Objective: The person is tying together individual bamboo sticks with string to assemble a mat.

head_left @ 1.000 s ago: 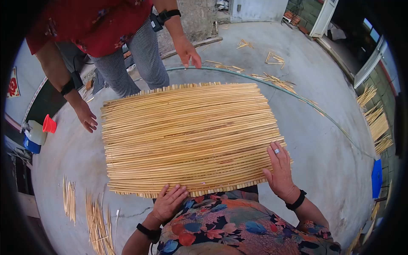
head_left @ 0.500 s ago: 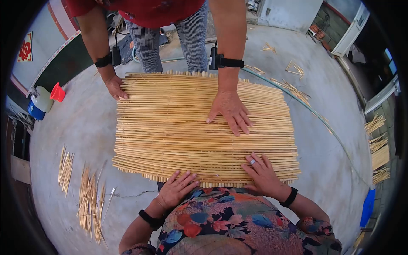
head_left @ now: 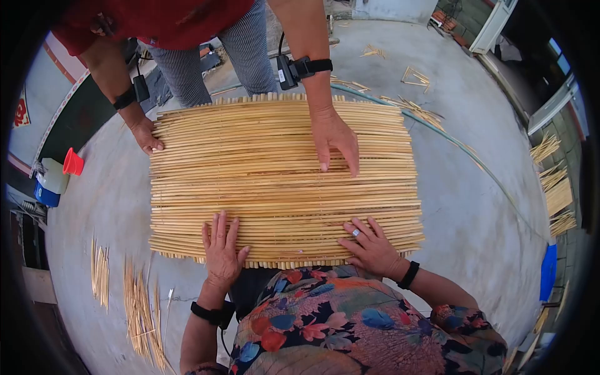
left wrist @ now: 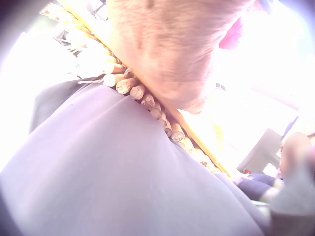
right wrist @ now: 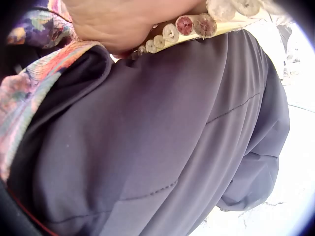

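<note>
A mat of thin yellow stalks (head_left: pixel 281 209) lies across my lap, its stalks running left to right. My left hand (head_left: pixel 223 253) rests on its near edge at the left, fingers straight and a little spread. At the near right, my right hand (head_left: pixel 373 248), with a ring, lies on the mat with fingers extended. Both wrist views show the stalk ends (left wrist: pixel 147 101) over dark trousers (right wrist: pixel 162 123). Opposite me, another person's hand (head_left: pixel 337 142) touches the middle of the mat with its fingertips, while their other hand (head_left: pixel 147 134) holds its far left edge.
Loose stalks (head_left: pixel 142 312) lie on the concrete floor at the near left, with more bundles (head_left: pixel 553 178) along the right wall. A green hose (head_left: pixel 459 147) curves behind the mat. At the left stand a red bucket (head_left: pixel 73 162) and a jug (head_left: pixel 54 177).
The other person has reached in and put both hands on the mat. My left hand has slid left and further onto it; my right hand has come inward from the right edge.
</note>
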`<state>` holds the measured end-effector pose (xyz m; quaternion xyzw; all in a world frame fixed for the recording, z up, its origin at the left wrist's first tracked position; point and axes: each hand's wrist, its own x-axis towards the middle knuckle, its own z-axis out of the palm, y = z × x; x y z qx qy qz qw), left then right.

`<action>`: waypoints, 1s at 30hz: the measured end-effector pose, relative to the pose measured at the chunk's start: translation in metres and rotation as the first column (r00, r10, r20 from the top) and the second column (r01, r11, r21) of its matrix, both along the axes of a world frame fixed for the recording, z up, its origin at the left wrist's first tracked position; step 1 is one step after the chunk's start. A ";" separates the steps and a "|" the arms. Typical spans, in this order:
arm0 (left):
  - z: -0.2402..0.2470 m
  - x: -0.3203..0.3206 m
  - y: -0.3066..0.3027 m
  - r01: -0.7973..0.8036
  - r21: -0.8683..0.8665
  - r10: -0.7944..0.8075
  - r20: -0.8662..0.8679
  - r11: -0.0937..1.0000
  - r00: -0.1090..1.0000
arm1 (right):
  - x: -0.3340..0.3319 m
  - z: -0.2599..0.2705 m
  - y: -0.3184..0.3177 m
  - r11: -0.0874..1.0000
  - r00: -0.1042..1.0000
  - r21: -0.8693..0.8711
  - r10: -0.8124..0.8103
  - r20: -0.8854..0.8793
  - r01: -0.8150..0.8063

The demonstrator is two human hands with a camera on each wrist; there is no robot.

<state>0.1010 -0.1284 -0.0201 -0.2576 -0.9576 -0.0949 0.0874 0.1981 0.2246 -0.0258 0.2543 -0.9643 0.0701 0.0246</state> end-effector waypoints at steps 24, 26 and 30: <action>0.023 -0.146 0.049 0.032 -0.063 -0.040 -0.140 0.998 0.989 | -0.078 -0.011 0.134 -0.296 0.607 -0.630 -0.178 0.775 0.718; 0.019 -0.160 0.054 0.018 -0.029 -0.021 -0.102 0.999 0.995 | -0.073 -0.018 0.135 -0.347 0.603 -0.629 -0.196 0.774 0.695; 0.011 -0.161 0.055 0.017 -0.031 -0.020 -0.085 0.999 0.996 | -0.064 -0.017 0.119 -0.401 0.636 -0.688 -0.278 0.720 0.604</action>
